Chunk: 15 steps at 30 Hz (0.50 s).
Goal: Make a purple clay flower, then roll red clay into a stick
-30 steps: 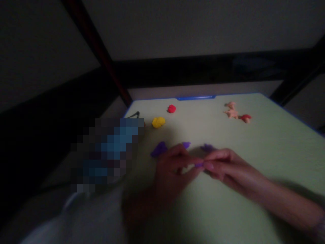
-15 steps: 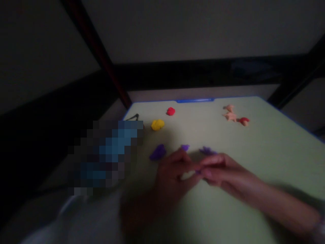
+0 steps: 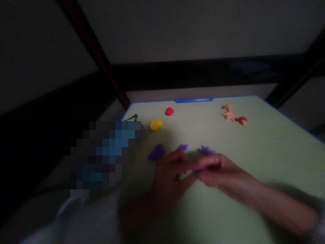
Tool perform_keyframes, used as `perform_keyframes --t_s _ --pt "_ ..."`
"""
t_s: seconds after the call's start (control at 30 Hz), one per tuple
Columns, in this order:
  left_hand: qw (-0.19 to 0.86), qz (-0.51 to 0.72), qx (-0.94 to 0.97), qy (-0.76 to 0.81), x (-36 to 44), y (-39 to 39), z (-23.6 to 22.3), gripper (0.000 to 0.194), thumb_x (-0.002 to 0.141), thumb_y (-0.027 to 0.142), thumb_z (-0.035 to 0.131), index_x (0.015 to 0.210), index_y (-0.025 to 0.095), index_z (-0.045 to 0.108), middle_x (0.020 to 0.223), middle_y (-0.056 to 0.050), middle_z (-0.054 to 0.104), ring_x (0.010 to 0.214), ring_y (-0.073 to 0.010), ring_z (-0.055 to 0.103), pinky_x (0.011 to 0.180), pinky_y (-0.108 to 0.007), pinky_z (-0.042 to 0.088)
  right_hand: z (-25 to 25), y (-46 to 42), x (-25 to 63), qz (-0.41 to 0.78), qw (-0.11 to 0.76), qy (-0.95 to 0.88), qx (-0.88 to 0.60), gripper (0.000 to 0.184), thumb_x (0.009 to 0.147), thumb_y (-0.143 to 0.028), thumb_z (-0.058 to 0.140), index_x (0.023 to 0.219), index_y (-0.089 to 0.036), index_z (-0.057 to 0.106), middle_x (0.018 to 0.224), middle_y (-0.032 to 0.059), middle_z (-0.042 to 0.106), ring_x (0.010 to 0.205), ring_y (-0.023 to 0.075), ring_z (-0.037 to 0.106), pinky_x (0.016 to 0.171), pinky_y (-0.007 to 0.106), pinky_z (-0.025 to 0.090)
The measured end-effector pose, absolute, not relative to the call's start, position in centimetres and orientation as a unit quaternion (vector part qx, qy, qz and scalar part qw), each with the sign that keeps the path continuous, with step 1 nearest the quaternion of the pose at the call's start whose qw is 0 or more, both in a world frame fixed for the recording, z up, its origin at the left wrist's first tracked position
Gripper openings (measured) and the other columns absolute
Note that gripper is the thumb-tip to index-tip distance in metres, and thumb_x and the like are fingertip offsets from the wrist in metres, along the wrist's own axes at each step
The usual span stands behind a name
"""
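Currently, I record the left hand and right hand pinched nearly closed on a small purple clay-like piece over the pale-green tabletop, well short of its blue far edge.

Soft shadows darken the dim, blurred tabletop (pixelation at left)

On the worktop, one lump is placed towards the left edge, clustered pieces towards the far right corner.

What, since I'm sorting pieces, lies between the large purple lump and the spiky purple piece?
A small purple piece lies between them, as the head view shows.
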<state>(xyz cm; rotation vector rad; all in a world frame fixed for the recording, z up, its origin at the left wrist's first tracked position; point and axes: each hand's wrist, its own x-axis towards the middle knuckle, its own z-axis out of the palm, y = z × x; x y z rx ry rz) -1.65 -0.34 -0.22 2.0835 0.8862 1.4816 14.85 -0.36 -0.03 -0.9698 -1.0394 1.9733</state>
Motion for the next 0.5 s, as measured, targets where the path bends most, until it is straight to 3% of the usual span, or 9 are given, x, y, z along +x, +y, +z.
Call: perform_keyframes --t_s 0.07,0.2,0.33,0.5 --pt "0.218 0.547 0.732 0.344 -1.74 -0.32 -0.25 0.013 0.067 0.011 0.072 0.078 0.019 0.072 0.058 0.006 0.046 0.045 -0.0034 0.038 0.038 -0.015 0.031 0.05 -0.1 15.19 0.77 0.358 -0.393 -0.354 0.021 0.058 -0.03 0.081 0.076 -0.022 0.075 0.052 -0.0048 0.055 0.048 0.0037 0.036 0.045 0.02 0.024" --pt "0.221 0.552 0.716 0.365 -1.62 -0.34 -0.2 0.009 0.066 0.016 0.074 0.074 0.018 0.071 0.056 0.006 0.048 0.044 -0.0033 0.038 0.038 -0.015 0.032 0.18 0.37 15.58 0.772 0.38 -0.372 -0.349 0.016 0.062 -0.032 0.079 0.061 -0.019 0.071 0.044 -0.007 0.044 0.045 0.0034 0.033 0.045 0.02 0.023" --pt "0.222 0.546 0.715 0.376 -1.5 -0.33 0.02 0.006 0.067 0.016 0.074 0.072 0.018 0.071 0.055 0.005 0.049 0.044 -0.0036 0.039 0.038 -0.015 0.033 0.39 0.39 15.51 0.775 0.374 -0.369 -0.35 0.023 0.064 -0.033 0.078 0.052 -0.017 0.066 0.041 -0.0068 0.041 0.044 0.0041 0.033 0.045 0.021 0.023" --pt "0.236 0.543 0.718 0.365 -1.6 -0.27 -0.01 0.008 0.066 0.014 0.074 0.071 0.018 0.07 0.056 0.006 0.049 0.044 -0.0028 0.04 0.038 -0.014 0.033 0.53 0.08 15.41 0.768 0.364 -0.381 -0.364 0.02 0.063 -0.032 0.079 0.054 -0.017 0.068 0.043 -0.0064 0.042 0.045 0.0038 0.034 0.044 0.02 0.021"
